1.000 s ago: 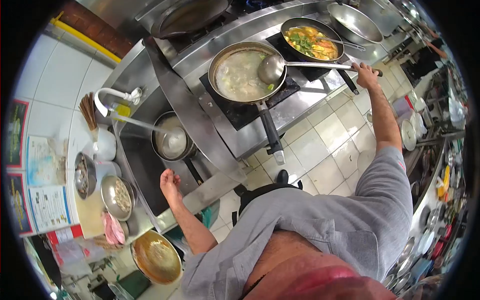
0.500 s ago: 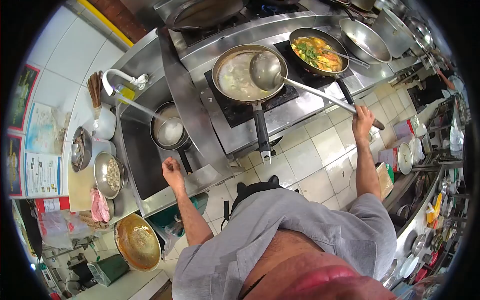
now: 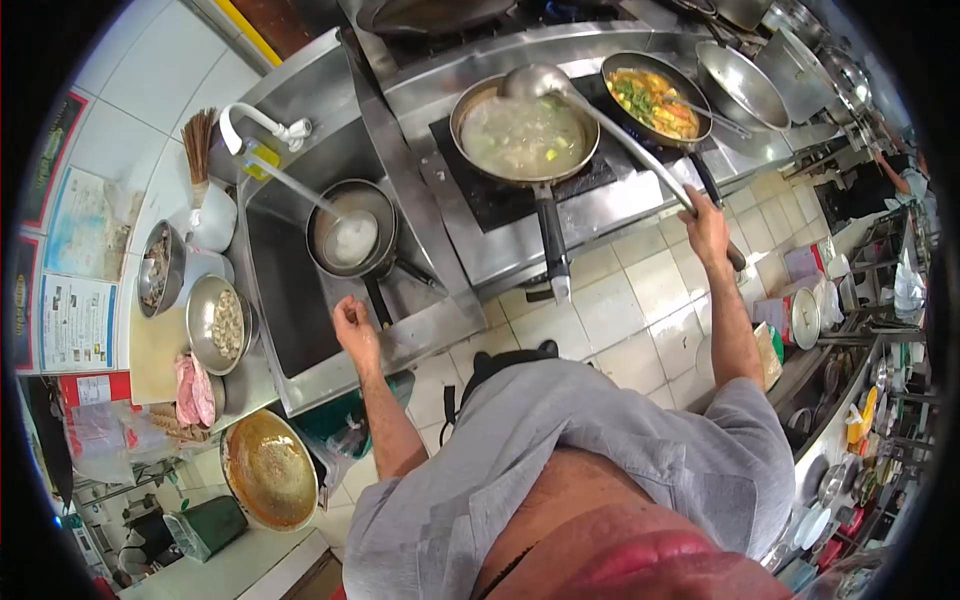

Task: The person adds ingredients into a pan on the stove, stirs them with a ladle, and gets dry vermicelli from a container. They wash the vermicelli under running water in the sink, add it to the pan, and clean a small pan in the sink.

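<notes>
My right hand (image 3: 707, 232) is wrapped round the long handle of a big metal ladle (image 3: 640, 150). The ladle's bowl is at the far rim of a frying pan (image 3: 546, 225) on the stove. Pale, cloudy liquid (image 3: 525, 140) with a few greenish bits fills that pan. Over the front edge of the sink, my left hand (image 3: 356, 330) has its fingers curled in, with nothing visible in them. Close by is the handle of a dark pan (image 3: 320, 235) standing in the sink. Water from the white tap (image 3: 235, 135) runs into this pan.
A second pan (image 3: 655, 100) with vegetable-like food and a spoon sits right on the stove, beside a steel wok (image 3: 740, 85). Left of the sink stand metal bowls (image 3: 215, 325), pink meat (image 3: 195, 390) and a brush holder (image 3: 212, 215). A stained pan (image 3: 270, 470) is at lower left.
The ladle's bowl has moved from over the pan's right side to its far rim, and my right hand has shifted slightly left. The camera view has turned a little.
</notes>
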The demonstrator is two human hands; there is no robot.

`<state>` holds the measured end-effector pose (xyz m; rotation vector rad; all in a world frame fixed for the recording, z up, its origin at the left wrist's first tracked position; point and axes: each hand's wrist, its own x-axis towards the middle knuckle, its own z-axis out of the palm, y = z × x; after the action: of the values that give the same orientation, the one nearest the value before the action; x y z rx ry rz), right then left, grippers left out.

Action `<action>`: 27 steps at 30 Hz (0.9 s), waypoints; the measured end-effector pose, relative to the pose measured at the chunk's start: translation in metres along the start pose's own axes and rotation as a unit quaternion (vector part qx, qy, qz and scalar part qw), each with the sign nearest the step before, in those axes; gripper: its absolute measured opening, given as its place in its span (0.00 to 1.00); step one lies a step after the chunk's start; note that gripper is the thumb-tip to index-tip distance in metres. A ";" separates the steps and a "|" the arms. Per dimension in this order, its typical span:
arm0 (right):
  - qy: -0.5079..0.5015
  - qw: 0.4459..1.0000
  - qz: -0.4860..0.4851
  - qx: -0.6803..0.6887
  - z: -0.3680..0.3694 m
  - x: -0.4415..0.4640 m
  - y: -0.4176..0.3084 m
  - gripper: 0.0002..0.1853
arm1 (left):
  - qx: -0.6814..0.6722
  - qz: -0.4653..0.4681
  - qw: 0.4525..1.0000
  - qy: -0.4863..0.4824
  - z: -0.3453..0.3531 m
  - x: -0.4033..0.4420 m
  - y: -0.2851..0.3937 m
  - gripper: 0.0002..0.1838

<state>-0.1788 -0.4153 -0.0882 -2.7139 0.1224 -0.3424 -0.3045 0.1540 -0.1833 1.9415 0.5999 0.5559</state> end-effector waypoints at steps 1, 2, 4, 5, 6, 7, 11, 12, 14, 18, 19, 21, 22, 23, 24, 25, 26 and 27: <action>-0.014 1.000 0.002 -0.013 -0.001 0.004 -0.009 0.25 | -0.007 0.004 1.000 0.001 0.002 -0.002 0.000 0.13; -0.026 0.999 0.004 -0.026 -0.003 0.007 -0.019 0.26 | -0.015 0.008 1.000 0.002 0.003 -0.002 -0.001 0.13; -0.066 0.995 0.032 -0.063 -0.007 0.011 -0.041 0.26 | -0.031 0.013 0.999 0.002 0.006 -0.002 -0.013 0.13; -0.069 0.995 0.017 -0.067 -0.003 0.012 -0.044 0.26 | -0.033 0.010 0.999 -0.004 0.007 -0.004 -0.014 0.13; -0.071 0.995 0.001 -0.071 0.002 0.016 -0.045 0.26 | -0.036 0.008 0.999 -0.009 0.010 -0.004 -0.014 0.13; -0.064 0.996 -0.025 -0.058 0.011 0.019 -0.049 0.25 | -0.036 0.007 0.999 -0.011 0.010 -0.004 -0.015 0.13; -0.254 0.949 0.157 0.101 0.002 0.009 -0.086 0.23 | -0.052 0.002 0.998 -0.020 0.010 0.000 -0.021 0.13; -0.254 0.949 0.156 0.100 -0.002 0.007 -0.085 0.23 | -0.067 -0.005 0.998 -0.021 0.010 0.001 -0.020 0.13; -0.325 0.902 0.194 0.209 -0.011 0.000 -0.085 0.24 | -0.063 -0.002 0.998 -0.029 0.009 0.003 -0.020 0.13; -0.330 0.896 0.188 0.229 -0.025 -0.017 -0.081 0.24 | -0.065 -0.015 0.997 -0.042 0.010 0.005 -0.011 0.13; -0.289 0.925 0.169 0.182 -0.032 -0.022 -0.084 0.23 | -0.066 -0.016 0.997 -0.042 0.011 0.006 -0.011 0.13; -0.248 0.948 0.150 0.133 -0.033 -0.026 -0.084 0.23 | -0.084 -0.019 0.995 -0.052 0.013 0.007 -0.011 0.14; -0.165 0.982 0.077 0.058 -0.029 -0.029 -0.080 0.24 | -0.084 -0.020 0.995 -0.052 0.015 0.007 -0.010 0.14; -0.079 0.997 0.002 -0.017 -0.027 -0.030 -0.078 0.24 | -0.097 -0.012 0.994 -0.053 0.017 0.009 -0.009 0.14; -0.080 0.997 0.004 -0.017 -0.029 -0.030 -0.081 0.24 | -0.110 -0.004 0.992 -0.054 0.019 0.009 -0.008 0.14; -0.112 0.993 0.034 -0.012 -0.032 -0.026 -0.089 0.25 | -0.110 -0.004 0.992 -0.055 0.020 0.010 -0.007 0.14; -0.144 0.988 0.063 -0.006 -0.034 -0.022 -0.094 0.27 | -0.108 0.004 0.993 -0.057 0.021 0.012 -0.005 0.15; -0.143 0.988 0.062 -0.005 -0.031 -0.021 -0.094 0.27 | -0.106 0.013 0.993 -0.058 0.022 0.013 -0.002 0.15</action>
<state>-0.2036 -0.3382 -0.0277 -2.7158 0.2116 0.0843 -0.2816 0.1478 -0.1924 1.7690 0.4242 0.4976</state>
